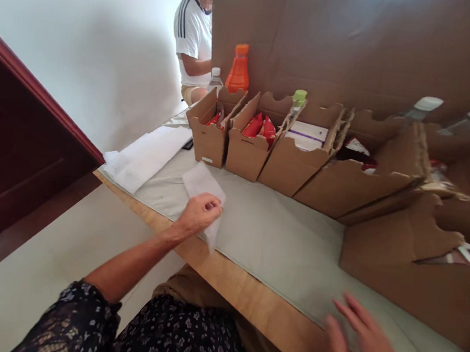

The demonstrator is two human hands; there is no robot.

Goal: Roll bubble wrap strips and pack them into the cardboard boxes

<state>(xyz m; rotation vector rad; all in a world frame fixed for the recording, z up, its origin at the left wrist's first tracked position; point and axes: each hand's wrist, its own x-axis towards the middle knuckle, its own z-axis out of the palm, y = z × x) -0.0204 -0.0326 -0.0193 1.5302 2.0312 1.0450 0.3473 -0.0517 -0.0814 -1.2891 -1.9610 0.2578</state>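
My left hand (pixel 202 212) is closed on a thin white, translucent sheet, perhaps a foam or plastic bag (pixel 204 182), near the front edge of the table. One part of the sheet spreads on the cloth beyond my fingers, and another hangs below them toward the edge. My right hand (pixel 364 346), blurred, is over the table's front edge at the lower right. Its fingers are spread and nothing shows in them. Nearest to it is a cardboard box (pixel 410 283) at the right.
Several open cardboard bins (pixel 243 160) stand in a row, holding red packets (pixel 260 126) and white boxes (pixel 309 131). An orange bottle (pixel 239 71) rises behind them. White sheets (pixel 147 154) lie at the left. A person (pixel 195 31) sits beyond the cardboard partition (pixel 320 38).
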